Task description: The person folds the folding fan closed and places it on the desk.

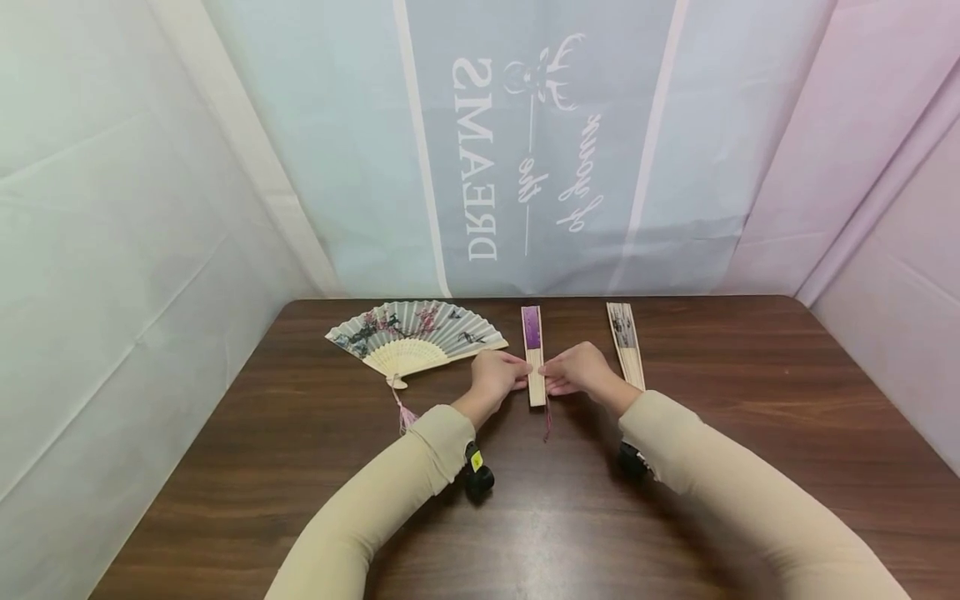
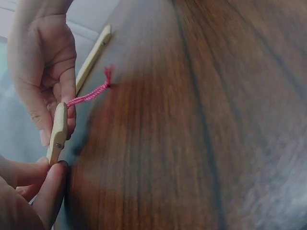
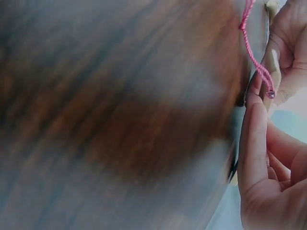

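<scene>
A folded hand fan (image 1: 532, 329) with a purple leaf and pale wooden ribs lies in the middle of the table, its handle end towards me. From its left side my left hand (image 1: 493, 377) pinches the ribs between thumb and fingers. My right hand (image 1: 583, 372) grips the same ribs from the right, opposite the left hand. A dark pink cord (image 2: 88, 97) hangs from the fan's pivot end in the left wrist view. That cord shows close to the right hand's fingers (image 3: 253, 139) in the right wrist view.
To the left lies a spread fan (image 1: 427, 333) with a floral print and a pink tassel (image 1: 406, 417). A second folded fan (image 1: 624, 337), patterned in grey, lies beyond the right wrist. The brown wooden table (image 1: 555, 533) meets a hanging cloth (image 1: 360, 167) at the back.
</scene>
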Demonstrator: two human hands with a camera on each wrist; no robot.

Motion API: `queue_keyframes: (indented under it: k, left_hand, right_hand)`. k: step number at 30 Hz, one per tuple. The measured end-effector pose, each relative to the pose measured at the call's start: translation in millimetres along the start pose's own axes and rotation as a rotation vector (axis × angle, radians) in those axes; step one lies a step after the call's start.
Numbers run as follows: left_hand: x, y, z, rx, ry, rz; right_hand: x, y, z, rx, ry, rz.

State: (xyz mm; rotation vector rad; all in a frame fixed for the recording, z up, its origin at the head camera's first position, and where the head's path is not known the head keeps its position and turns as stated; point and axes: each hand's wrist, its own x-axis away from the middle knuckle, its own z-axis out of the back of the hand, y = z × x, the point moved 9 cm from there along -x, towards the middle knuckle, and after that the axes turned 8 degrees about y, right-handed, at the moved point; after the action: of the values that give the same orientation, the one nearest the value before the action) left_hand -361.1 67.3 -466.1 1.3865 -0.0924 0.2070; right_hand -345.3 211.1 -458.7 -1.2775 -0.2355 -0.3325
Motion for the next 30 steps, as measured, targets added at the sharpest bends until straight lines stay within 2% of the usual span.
queue_keyframes:
  k: [8, 18, 22, 27, 30]
  left_hand:
    - [0.5, 11.0, 1.2, -0.251, 0.011, -0.152]
    - [-1.3, 16.7, -0.4, -0.399, 0.000, -0.209]
    - [-2.7, 14.4, 0.4, -0.377, 0.000, -0.200]
    - [-4.8, 7.0, 3.0, -0.232, -0.037, -0.141]
    - [-4.7, 4.9, 11.2, -0.169, -0.050, -0.129]
  right_hand:
    - [-1.3, 4.6, -0.4, 0.020, 0.003, -0.014]
    - [2.1, -3.7, 1.6, 0.114, 0.019, 0.073]
    - [1.4, -3.7, 3.9, 0.122, 0.028, 0.066]
    - [0.8, -4.6, 8.8, 0.124, 0.041, 0.081]
    - [4.6, -6.1, 12.2, 0.058, 0.034, 0.102]
